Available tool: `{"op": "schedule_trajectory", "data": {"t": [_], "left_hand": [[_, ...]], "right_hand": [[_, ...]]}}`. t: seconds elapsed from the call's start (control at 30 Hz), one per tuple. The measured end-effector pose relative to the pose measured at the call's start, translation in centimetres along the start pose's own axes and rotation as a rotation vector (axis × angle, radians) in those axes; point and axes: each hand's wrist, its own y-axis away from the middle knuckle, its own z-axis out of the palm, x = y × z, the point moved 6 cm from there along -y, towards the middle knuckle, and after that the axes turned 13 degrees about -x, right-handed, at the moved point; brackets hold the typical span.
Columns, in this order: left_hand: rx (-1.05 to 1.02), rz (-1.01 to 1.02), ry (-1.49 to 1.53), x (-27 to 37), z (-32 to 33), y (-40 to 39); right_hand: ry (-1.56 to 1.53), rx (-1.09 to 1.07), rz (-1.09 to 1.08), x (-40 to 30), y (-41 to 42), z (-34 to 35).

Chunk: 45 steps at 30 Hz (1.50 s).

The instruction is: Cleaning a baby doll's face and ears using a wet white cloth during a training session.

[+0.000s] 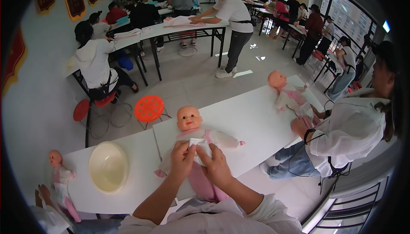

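A baby doll (189,118) in a white and pink outfit lies face up on the white table in front of me, head away from me. Over its belly, my left hand (182,157) and my right hand (214,163) pinch a small folded white item (202,144), perhaps a cloth or diaper, between thumbs and fingers. The left hand grips its left side, the right hand its right side. The doll's pink legs extend towards me, partly behind my hands and wrists. Both its arms lie spread on the table.
A cream plastic basin (109,167) stands on the table at left, with another doll (59,173) beyond it beside a person's hands. At right, a person (349,131) handles a third doll (286,94). An orange stool (149,108) stands beyond the table's far edge.
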Motion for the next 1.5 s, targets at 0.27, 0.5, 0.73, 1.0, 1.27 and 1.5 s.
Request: {"op": "schedule_trajectory", "data": {"t": [0.27,0.5,0.73,1.0,1.27,1.5], "left_hand": [[-0.023,0.365,-0.413,3.3,0.2,0.0],[-0.244,0.267,-0.292,1.6,0.3,-0.7],[-0.248,0.019,-0.009,0.0,0.4,-0.7],[-0.403,-0.318,0.315,-4.5,1.5,-0.7],[-0.032,-0.409,0.148,-18.0,-3.9,-3.4],[-0.140,-0.604,0.257,-23.7,-2.6,-7.4]], "right_hand": [[0.020,0.064,-0.050,-0.5,-0.1,-0.6],[0.085,0.038,-0.092,-0.4,0.5,0.1],[0.148,0.004,-0.099,-0.6,0.8,0.2],[-0.341,0.040,-0.060,2.0,0.9,1.9],[-1.657,-0.006,0.561,10.3,1.1,11.0],[-1.984,0.093,0.585,11.3,0.1,14.7]]}}
